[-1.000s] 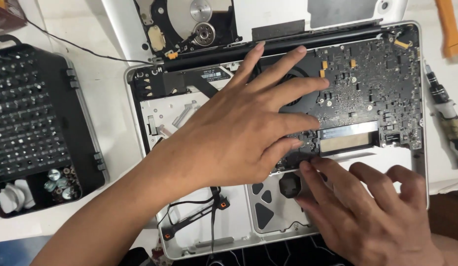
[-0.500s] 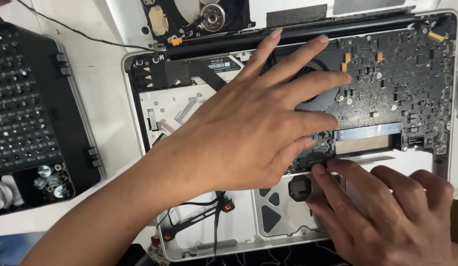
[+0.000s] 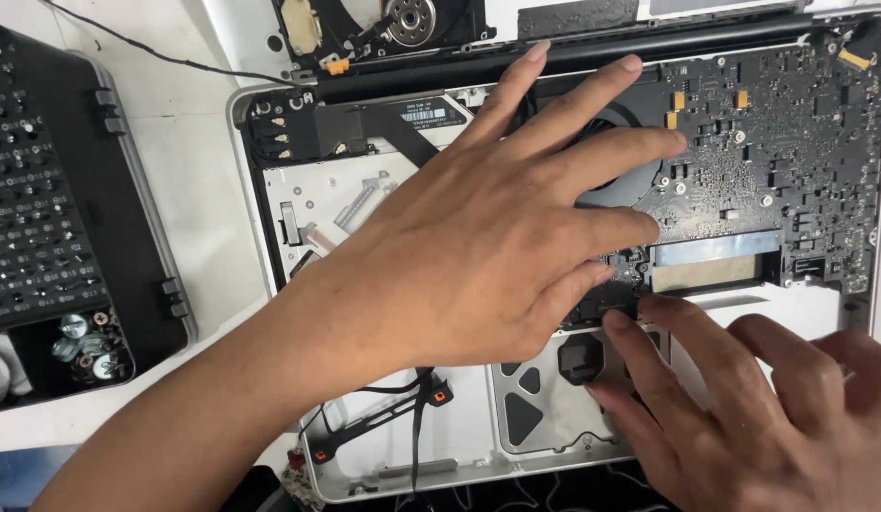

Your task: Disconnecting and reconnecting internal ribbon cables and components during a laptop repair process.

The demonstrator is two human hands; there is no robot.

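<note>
An opened silver laptop lies bottom-up with its dark circuit board and round black fan exposed. My left hand lies flat across the middle of the laptop, fingers spread over the fan and the board's left part. My right hand comes in from the lower right; its fingertips press on a small connector area at the board's lower edge, just above the grey trackpad plate. Neither hand holds anything.
A black screwdriver bit case stands open at the left, with loose screws in its lower tray. A disk drive lies beyond the laptop's far edge. A thin black cable runs across the white table.
The view has drifted so the laptop sits further right and lower in the frame. Both hands stay on the laptop in nearly the same pose; the right fingertips have shifted slightly at the connector.
</note>
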